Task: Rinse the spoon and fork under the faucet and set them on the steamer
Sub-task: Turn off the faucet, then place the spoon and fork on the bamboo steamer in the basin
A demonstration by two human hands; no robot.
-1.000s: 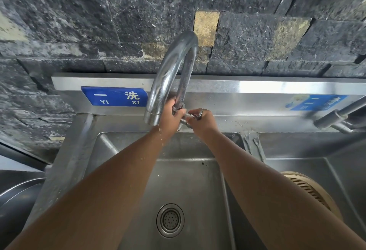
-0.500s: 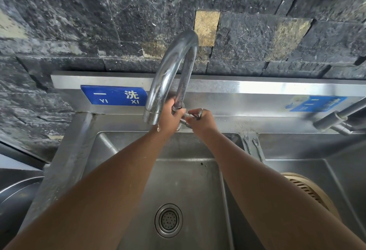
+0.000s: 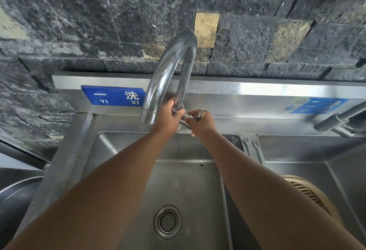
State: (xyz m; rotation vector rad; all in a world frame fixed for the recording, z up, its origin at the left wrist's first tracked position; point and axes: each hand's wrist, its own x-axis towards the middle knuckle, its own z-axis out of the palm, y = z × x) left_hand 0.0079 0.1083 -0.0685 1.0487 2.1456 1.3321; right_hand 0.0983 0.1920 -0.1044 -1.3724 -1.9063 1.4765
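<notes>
Far left edge of the frame there's a curved metal rim, cut off, so no telling what it belongs to. Moving right, the sink fills the lower middle, with the drain at the bottom and a blue sign on the backsplash up and left of center.

Center frame, the faucet arches over the basin, and no water is visibly running from the spout. The left hand is wrapped around the base of the faucet's upright pipe. Just to its right, the right hand is closed on the metal tap handle. Whether it's turning the water on or off can't be judged from this alone.

Lower right, the steamer sits in the neighbouring basin, mostly hidden behind the right forearm, with only a slatted tan arc showing. A second tap pokes in at the right edge, blurry.

The spoon and fork aren't visible anywhere, neither in a hand nor in the sink, and the visible bit of steamer is bare. So the task looks early: rinsing and placing both seem left to do.
</notes>
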